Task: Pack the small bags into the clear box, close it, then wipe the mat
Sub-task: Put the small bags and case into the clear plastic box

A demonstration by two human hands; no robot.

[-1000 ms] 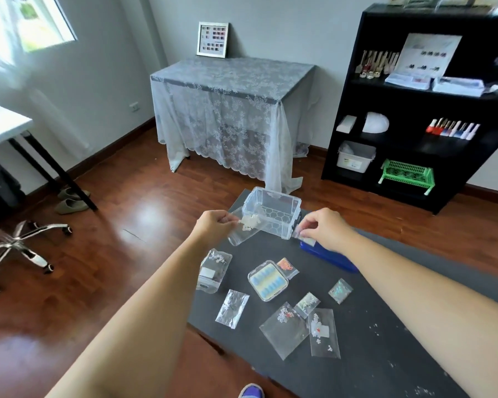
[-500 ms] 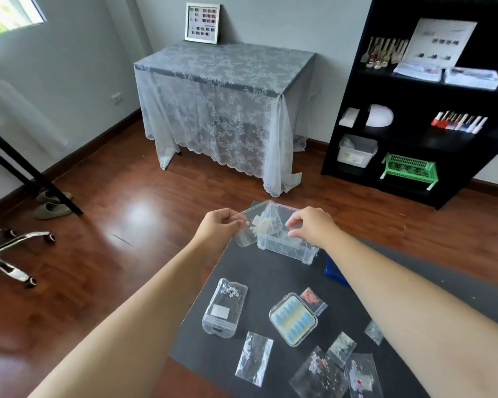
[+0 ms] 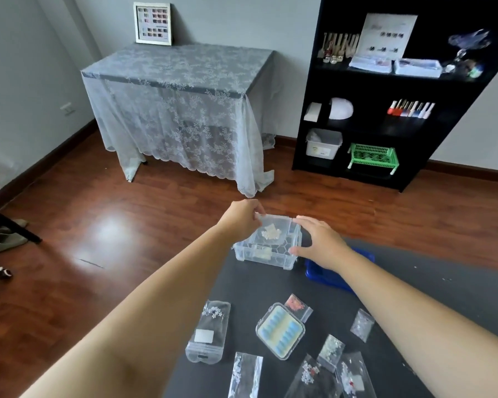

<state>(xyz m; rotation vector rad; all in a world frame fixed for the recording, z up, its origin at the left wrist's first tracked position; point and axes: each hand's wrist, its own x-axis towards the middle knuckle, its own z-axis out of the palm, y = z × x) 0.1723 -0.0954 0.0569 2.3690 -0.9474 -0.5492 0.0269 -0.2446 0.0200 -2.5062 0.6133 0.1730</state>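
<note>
At mat (image 3: 414,282) edge, hands flank clear box (image 3: 266,248).

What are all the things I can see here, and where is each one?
clear box: 1, see-through, far end of the mat, a bag of white bits going in
small bags: about 6 on the mat, clear with sparkly bits, near end
blue nail case: 1, clear with blue nails, middle of the mat
tall clear case: 1, clear, left edge of the mat
blue lid: 1, blue, right of the clear box
mat: 1, dark grey
lace table: 1, white and grey, back wall
black shelf: 1, back right
green basket: 1, bottom shelf
left hand: pinching the bag at the box's rim
right hand: on the box's right side
</note>
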